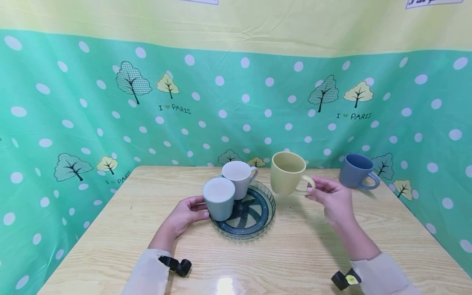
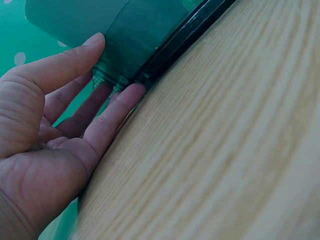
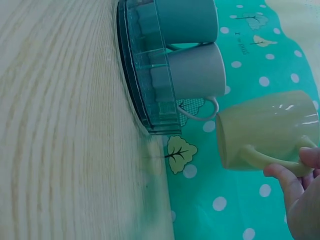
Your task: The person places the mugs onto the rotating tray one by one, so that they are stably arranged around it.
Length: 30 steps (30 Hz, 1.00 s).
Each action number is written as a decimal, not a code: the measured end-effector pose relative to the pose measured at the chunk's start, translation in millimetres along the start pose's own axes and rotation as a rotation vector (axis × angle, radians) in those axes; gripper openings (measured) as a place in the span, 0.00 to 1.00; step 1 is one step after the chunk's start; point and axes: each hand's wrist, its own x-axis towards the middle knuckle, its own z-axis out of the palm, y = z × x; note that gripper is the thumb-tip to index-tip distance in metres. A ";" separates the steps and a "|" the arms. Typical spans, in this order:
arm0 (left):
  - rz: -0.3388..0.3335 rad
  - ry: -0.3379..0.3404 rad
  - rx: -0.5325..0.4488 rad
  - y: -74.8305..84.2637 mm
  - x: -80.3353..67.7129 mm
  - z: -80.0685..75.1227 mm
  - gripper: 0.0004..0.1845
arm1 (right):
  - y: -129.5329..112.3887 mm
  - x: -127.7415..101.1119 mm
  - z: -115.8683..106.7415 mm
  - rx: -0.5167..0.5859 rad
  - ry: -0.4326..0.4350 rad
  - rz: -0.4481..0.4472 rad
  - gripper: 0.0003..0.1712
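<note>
Bright, even light from overhead; a white glare spot sits on the bench (image 1: 225,283) near its front edge. Shadows are soft. The head view bows at its edges; both wrist views blur close up.
</note>
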 end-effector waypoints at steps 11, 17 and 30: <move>-0.002 -0.003 0.002 -0.1 0.0 0.5 0.35 | 5.6 -3.1 7.6 -0.027 0.015 0.026 0.18; 0.004 -0.009 -0.002 0.2 -0.7 0.1 0.34 | 7.9 -6.1 14.2 -0.047 0.022 0.036 0.17; 0.012 -0.011 -0.003 1.3 -1.8 0.5 0.33 | 16.7 -8.9 23.7 -0.057 -0.009 0.074 0.18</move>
